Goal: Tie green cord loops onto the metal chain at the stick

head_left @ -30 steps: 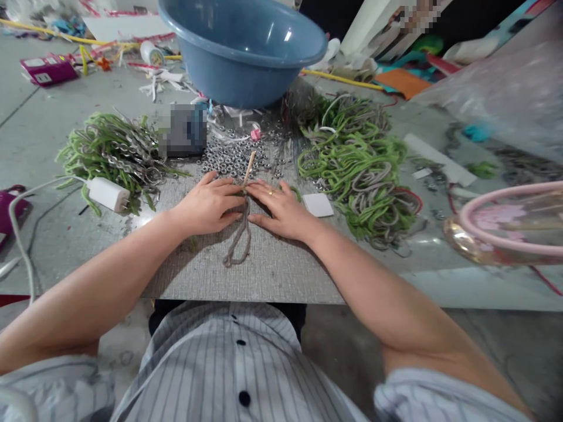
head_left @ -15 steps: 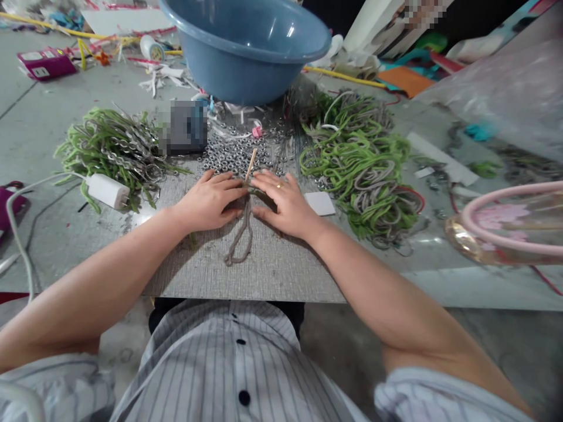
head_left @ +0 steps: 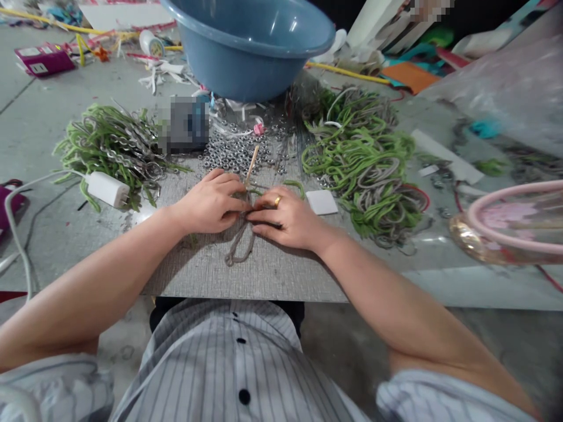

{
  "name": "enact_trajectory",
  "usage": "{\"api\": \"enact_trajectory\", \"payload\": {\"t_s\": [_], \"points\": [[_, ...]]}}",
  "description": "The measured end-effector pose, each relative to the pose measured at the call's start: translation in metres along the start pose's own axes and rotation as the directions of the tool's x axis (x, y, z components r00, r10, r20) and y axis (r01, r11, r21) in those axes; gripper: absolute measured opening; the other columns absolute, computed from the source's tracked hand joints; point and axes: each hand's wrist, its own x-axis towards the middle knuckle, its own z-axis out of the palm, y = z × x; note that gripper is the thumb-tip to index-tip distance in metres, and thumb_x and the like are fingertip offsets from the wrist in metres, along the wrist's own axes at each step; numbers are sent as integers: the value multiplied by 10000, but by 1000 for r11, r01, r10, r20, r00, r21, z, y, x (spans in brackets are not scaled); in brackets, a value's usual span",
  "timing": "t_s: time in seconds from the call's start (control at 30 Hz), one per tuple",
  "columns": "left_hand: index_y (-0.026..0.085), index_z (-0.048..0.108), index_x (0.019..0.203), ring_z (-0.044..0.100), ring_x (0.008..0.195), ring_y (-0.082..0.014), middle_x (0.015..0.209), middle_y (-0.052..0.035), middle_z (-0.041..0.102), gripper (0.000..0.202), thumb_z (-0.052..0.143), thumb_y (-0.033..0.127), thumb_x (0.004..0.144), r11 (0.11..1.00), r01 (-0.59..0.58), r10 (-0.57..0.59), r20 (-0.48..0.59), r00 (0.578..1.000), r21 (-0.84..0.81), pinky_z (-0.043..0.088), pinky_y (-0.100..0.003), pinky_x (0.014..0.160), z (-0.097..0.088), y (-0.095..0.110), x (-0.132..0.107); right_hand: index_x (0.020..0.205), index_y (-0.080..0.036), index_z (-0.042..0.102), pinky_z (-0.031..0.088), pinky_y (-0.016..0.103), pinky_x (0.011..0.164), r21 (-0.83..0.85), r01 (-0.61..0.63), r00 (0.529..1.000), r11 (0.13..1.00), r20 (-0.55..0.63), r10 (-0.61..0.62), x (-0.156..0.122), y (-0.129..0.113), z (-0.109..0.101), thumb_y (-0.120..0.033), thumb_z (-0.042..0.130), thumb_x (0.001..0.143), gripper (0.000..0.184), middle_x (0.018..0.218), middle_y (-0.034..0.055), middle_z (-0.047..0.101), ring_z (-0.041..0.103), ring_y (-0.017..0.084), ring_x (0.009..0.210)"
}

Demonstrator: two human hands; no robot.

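A looped grey and green cord (head_left: 240, 249) lies on the table mat, its knotted end towards me. My left hand (head_left: 210, 202) closes its fingers on the cord above the loop. From the other side my right hand (head_left: 288, 217), with a ring on one finger, pinches the same cord; the fingertips of both hands nearly meet. A green stretch of cord (head_left: 295, 186) curves out beyond my right fingers. Just past the hands a thin wooden stick (head_left: 252, 164) points away from me; its near end is by the cord.
Small metal rings (head_left: 233, 153) are scattered ahead, before a blue basin (head_left: 250, 64). Green and grey cords lie in a right pile (head_left: 365, 164) and a left bundle (head_left: 109, 146). A white charger (head_left: 108, 190), white card (head_left: 321, 202) and pink-handled bag (head_left: 505, 228) flank the hands.
My right hand has drawn back slightly towards me, and its fingers have curled in on the cord. Green cord now shows beyond it. My left fingers have bent inward too.
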Motion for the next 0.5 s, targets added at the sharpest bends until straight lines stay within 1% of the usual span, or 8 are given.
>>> {"api": "enact_trajectory", "payload": {"t_s": [0.1,0.2,0.33,0.5], "points": [[275,759,1019,580,1063,-249,1086,-63,695,364,500,168,787,1000,-1,2,51,999,-24,395,-418,964,-2,2,1,934,-237,764,444,439,886,17,31,999,999,10,-32,-1,-1,0,-458,514,917,333,922,84,692,585,245,952],[267,765,979,582,1005,-237,1050,-56,701,350,488,176,786,998,2,2,83,997,-56,405,-403,932,-5,3,1,842,-232,755,444,421,865,36,41,999,999,1,-41,-3,-1,-2,-428,532,910,304,864,72,680,587,232,908],[239,769,907,574,959,-236,982,-67,696,308,485,215,791,997,-11,18,93,996,-81,407,-395,897,-8,4,1,732,-205,725,445,391,807,41,64,998,997,4,-65,-4,-2,-5,-413,546,905,324,812,73,664,583,219,849],[208,744,767,556,885,-224,899,-67,686,248,498,242,776,993,-39,48,85,995,-108,408,-389,871,-9,5,1,616,-194,680,427,370,746,21,101,994,995,44,-102,-4,-3,-7,-417,532,913,399,718,61,640,556,196,749]]}}
